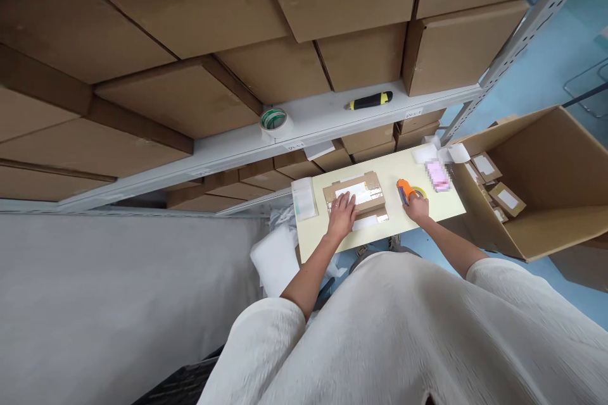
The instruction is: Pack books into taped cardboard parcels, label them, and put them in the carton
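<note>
My left hand lies with its fingers spread on top of a small flat cardboard box, partly covering a white label on it. Shiny clear tape shows along the box's right end. Another piece of cardboard with a white label peeks out at its near side. Just right of the box, my right hand is closed around an orange tape dispenser with a yellowish roll. Both hands are over a pale yellow table.
Left on the table is a stack of white sheets; at right, a blurred pink item. A large open carton with small labelled boxes stands to the right. The shelf ahead bears a tape roll, a yellow-black cutter and cartons.
</note>
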Demonstrator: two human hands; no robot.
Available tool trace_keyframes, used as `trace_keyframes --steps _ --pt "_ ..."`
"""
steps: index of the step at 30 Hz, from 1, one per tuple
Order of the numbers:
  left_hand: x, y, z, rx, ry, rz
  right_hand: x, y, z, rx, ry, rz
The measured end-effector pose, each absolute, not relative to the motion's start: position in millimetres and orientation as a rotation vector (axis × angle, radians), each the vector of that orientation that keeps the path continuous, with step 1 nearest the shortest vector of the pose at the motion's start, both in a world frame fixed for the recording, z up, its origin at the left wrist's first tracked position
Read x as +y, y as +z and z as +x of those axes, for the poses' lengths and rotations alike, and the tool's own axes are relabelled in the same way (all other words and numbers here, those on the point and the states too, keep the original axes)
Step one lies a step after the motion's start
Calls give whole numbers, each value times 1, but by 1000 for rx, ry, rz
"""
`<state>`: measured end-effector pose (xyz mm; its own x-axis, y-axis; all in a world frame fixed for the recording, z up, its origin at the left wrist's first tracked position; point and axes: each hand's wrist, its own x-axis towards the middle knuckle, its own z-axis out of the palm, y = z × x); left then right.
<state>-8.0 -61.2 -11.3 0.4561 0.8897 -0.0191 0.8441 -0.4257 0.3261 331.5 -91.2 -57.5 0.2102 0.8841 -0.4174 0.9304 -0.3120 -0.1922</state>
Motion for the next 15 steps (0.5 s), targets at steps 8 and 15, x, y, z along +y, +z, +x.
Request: trace_keyframes --steps 8,15 --pt "-59 -8 -8 1464 320 2336 -75 -24 367 1738 -804 2482" --pt "-61 -10 -6 1456 419 2288 -35 64 386 2093 -1626 2383"
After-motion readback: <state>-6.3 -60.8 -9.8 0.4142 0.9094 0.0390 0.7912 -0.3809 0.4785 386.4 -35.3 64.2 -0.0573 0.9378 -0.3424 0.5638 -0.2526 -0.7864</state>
